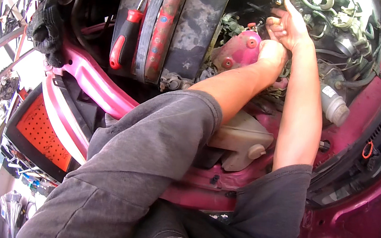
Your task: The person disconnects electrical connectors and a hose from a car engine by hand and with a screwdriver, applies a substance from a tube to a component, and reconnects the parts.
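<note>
I lean over the open engine bay of a pink car. My left hand (273, 54) reaches down beside a pink metal mount (238, 52) with bolts; its fingers are hidden among the engine parts, so what it grips does not show. My right hand (288, 26) sits just above it, fingers curled against hoses and wiring (333, 22), index finger pointing up. Whether it holds something is unclear.
A red-handled screwdriver (125, 38) lies on the battery (165, 21) at the upper left. A black glove (48, 31) rests on the pink front panel. A whitish fluid reservoir (241, 139) sits under my left forearm. An orange headlamp (41, 131) is at the left.
</note>
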A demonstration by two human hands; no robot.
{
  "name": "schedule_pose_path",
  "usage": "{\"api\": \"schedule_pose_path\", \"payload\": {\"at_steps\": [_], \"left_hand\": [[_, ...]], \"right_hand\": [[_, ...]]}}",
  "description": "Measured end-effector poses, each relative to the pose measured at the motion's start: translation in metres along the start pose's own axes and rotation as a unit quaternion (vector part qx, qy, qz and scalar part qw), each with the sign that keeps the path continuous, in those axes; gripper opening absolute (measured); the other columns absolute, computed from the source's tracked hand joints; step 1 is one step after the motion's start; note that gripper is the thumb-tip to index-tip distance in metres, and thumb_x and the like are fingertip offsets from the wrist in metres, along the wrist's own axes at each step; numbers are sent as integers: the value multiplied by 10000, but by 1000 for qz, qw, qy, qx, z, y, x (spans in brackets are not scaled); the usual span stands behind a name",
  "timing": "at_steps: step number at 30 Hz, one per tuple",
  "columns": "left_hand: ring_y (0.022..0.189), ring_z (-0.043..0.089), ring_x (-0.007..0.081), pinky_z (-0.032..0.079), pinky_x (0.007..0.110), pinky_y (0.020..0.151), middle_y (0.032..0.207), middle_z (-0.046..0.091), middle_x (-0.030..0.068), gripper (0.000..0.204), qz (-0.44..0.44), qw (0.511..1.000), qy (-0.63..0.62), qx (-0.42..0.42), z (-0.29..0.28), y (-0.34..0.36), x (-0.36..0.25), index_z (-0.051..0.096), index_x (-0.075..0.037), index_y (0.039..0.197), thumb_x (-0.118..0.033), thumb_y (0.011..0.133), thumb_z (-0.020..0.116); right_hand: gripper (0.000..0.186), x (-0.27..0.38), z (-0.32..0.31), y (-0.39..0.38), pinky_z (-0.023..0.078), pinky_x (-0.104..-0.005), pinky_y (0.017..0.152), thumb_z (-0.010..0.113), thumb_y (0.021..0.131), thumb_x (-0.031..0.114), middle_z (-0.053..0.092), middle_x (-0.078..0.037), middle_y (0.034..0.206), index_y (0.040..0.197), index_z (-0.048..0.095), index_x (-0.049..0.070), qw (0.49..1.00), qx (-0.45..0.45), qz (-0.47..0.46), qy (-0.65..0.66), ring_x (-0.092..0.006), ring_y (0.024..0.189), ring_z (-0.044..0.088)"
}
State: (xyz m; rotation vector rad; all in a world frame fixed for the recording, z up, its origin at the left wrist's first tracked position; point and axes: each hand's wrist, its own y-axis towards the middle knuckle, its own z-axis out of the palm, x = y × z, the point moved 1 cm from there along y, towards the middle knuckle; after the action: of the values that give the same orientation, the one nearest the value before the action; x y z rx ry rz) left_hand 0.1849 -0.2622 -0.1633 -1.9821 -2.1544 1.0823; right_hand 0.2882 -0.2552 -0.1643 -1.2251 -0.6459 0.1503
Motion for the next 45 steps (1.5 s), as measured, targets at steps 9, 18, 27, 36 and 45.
{"api": "schedule_pose_path", "payload": {"at_steps": [9,18,27,36,45], "left_hand": [[1273,406,527,431,414,399,1314,566,107,440,-2,994,91,-65,35,27,-3,600,-131,1290,-177,853,597],[989,650,313,536,482,706,1282,589,193,494,25,995,90,-44,-31,-14,-12,582,-1,1282,-272,871,621],[738,681,324,534,428,633,736,686,139,200,185,903,-253,-295,-197,-360,39,724,-95,764,-238,633,671],[670,651,265,505,400,655,743,664,149,249,-304,706,-444,-460,-62,-692,296,689,-36,846,-276,786,672],[870,658,360,519,481,767,904,683,131,182,-834,344,-113,-418,138,-921,312,713,-120,899,-233,817,595]], "right_hand": [[415,-6,8,-61,380,-228,439,587,904,273,648,-121,759,1214,539,1,975,-144,-125,-113,-139,546,555],[370,-49,66,-281,398,-220,508,578,947,243,661,-64,838,1260,544,48,900,-228,-364,-70,-113,640,591],[338,-202,103,-363,397,-216,478,412,1026,342,573,-57,893,1151,542,57,905,-21,-420,60,-108,603,484],[362,-244,235,-370,357,-187,476,479,991,247,565,-48,813,1274,493,23,921,-67,-360,-136,-94,589,485],[357,-271,328,-343,384,-184,472,526,968,155,614,-79,812,1281,500,-14,902,57,-335,-268,-91,600,534]]}}
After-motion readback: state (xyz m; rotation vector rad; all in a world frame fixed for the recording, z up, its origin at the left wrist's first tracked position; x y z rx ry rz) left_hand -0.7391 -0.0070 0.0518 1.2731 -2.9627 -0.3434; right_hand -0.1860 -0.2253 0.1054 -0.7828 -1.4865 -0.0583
